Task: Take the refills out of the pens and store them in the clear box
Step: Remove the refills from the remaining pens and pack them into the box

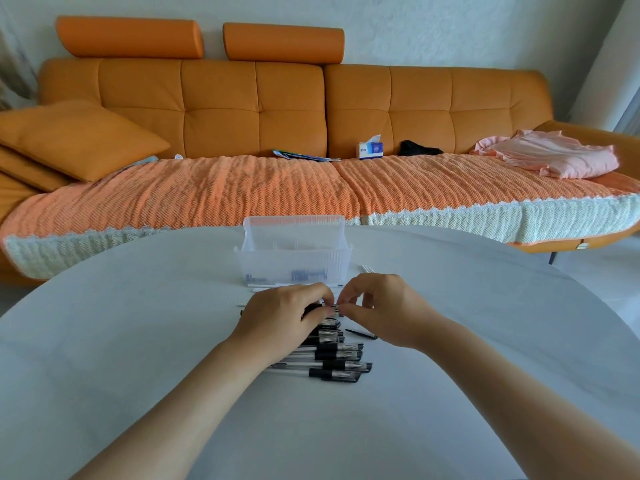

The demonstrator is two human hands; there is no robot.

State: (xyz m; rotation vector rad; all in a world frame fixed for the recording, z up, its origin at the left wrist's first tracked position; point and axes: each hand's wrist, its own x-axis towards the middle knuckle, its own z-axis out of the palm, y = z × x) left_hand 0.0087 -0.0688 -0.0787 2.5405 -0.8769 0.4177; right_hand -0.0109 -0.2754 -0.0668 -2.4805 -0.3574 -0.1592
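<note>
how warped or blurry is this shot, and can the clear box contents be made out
Head view: wide-angle lens bows the orange sofa and white round table; daylight soft, no hard shadows; the clear ribbed plastic box is hazy, contents only bluish smudges; left hand and right hand are sharp, pinching a black-gripped pen.

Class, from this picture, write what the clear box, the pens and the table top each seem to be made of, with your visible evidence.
The clear box: likely translucent plastic, since its ribbed walls let the contents show through hazily. The pens: clear glossy barrels, seemingly plastic, with matte black grips, perhaps rubber. The table top: smooth, matte white surface; its material cannot be told.
</note>
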